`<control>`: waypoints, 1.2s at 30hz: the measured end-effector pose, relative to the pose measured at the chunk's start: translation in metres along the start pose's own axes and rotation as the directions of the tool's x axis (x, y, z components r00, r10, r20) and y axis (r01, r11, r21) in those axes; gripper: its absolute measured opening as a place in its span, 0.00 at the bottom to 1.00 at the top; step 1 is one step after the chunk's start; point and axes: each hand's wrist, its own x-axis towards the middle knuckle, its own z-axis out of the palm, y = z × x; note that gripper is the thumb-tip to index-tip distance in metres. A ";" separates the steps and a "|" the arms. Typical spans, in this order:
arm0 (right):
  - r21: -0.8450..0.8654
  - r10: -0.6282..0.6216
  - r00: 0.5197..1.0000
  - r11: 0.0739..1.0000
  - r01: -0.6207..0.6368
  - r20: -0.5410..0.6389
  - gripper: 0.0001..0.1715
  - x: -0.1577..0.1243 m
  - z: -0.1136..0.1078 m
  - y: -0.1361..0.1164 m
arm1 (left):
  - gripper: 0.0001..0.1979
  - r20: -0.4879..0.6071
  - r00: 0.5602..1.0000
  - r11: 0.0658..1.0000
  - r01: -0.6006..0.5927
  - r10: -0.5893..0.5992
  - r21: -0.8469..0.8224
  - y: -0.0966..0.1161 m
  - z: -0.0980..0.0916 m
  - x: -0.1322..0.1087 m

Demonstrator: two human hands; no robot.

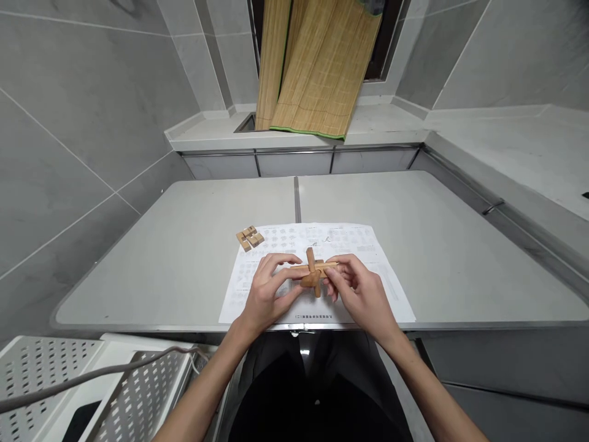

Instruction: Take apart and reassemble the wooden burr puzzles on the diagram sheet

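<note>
Between my two hands is a wooden interlocking puzzle (314,274), made of crossed light-brown bars. My left hand (267,291) grips its left side, thumb below and fingers along the top. On the other side, my right hand (361,293) pinches the end of a horizontal bar between thumb and index finger. One bar stands up toward the far side and its other end points toward me. The puzzle is held over a white printed sheet (248,294) with rows of small diagrams. Where the bars cross, my fingers hide part of the joint.
A small group of notched wooden pieces (250,238) lies at the sheet's far left corner. The pale folding table (151,258) has a seam down its middle. A bamboo mat (322,73) leans at the back. White perforated baskets (50,368) and a grey hose (115,368) are at lower left.
</note>
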 end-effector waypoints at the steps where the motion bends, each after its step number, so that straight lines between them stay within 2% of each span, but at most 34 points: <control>1: -0.050 -0.040 0.999 0.998 0.039 -0.007 0.16 -0.002 -0.001 -0.003 | 0.10 -0.010 1.000 0.999 0.018 -0.018 -0.030 0.002 -0.001 -0.001; 3: -0.126 -0.105 0.994 0.987 0.105 0.004 0.13 -0.006 -0.001 -0.006 | 0.25 -0.021 0.996 0.988 0.078 -0.082 -0.131 0.004 -0.004 -0.004; 5: -0.160 -0.149 0.988 0.975 0.154 0.038 0.10 -0.012 -0.002 -0.009 | 0.43 0.036 0.985 0.945 0.172 -0.169 -0.277 0.006 -0.008 -0.005; 7: -0.173 -0.188 0.980 0.965 0.197 0.069 0.09 -0.018 -0.002 -0.010 | 0.55 0.187 0.956 0.867 0.284 -0.225 -0.409 0.008 -0.013 -0.004; 8: -0.179 -0.207 0.975 0.959 0.219 0.082 0.09 -0.021 -0.002 -0.010 | 0.57 0.274 0.934 0.828 0.335 -0.229 -0.449 0.009 -0.017 -0.004; 10: -0.189 -0.250 0.963 0.945 0.265 0.101 0.09 -0.027 -0.002 -0.009 | 0.56 0.392 0.896 0.787 0.394 -0.211 -0.476 0.011 -0.022 -0.003; 12: -0.205 -0.288 0.952 0.930 0.304 0.109 0.09 -0.031 -0.001 -0.008 | 0.53 0.414 0.889 0.802 0.388 -0.196 -0.453 0.015 -0.025 -0.003; 21: -0.297 -0.359 0.930 0.882 0.366 0.079 0.10 -0.037 0.004 -0.003 | 0.46 0.241 0.963 0.956 0.181 -0.124 -0.230 0.023 -0.022 -0.004; 30: -0.271 -0.410 0.908 0.868 0.417 0.084 0.12 -0.037 0.005 -0.006 | 0.47 0.160 0.987 0.980 0.059 -0.029 -0.191 0.022 -0.023 -0.006; 36: -0.179 -0.462 0.873 0.856 0.485 0.158 0.14 -0.036 0.000 -0.010 | 0.48 0.145 0.988 0.986 -0.030 0.054 -0.166 0.020 -0.025 -0.006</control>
